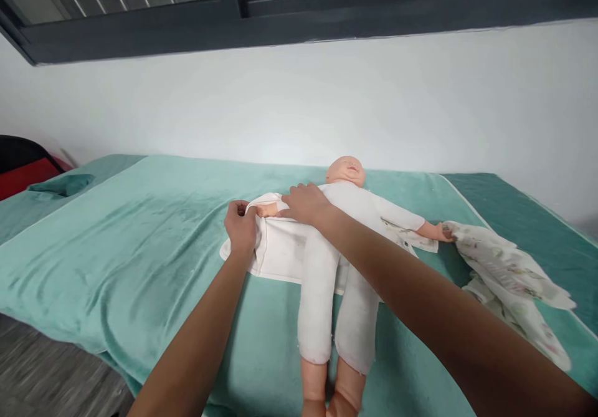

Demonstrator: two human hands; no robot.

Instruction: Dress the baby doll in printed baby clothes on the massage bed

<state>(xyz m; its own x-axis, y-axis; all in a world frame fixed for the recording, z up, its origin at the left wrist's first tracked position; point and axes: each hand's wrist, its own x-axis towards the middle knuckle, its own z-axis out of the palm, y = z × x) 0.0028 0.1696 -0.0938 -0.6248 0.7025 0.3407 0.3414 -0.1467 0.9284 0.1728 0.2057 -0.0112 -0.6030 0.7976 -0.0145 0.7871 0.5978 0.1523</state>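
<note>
A baby doll [348, 202] with a white cloth body lies on its back, head toward the wall. Under it is spread a white baby shirt [283, 252], with a printed patch showing at the doll's other side. My left hand [242, 225] pinches the shirt's sleeve by the doll's hand on the left. My right hand [306, 204] rests over that same doll arm, its fingers round the arm near the wrist. The doll's other arm stretches out to the right, its hand touching a floral-printed baby garment [509, 267].
A green blanket [140, 230] covers the bed, with folds at the left. Behind it stands a white wall [280, 105] under a dark window frame [374, 12]. A black and red object [25, 167] is at the far left. Grey floor [51, 367] shows at lower left.
</note>
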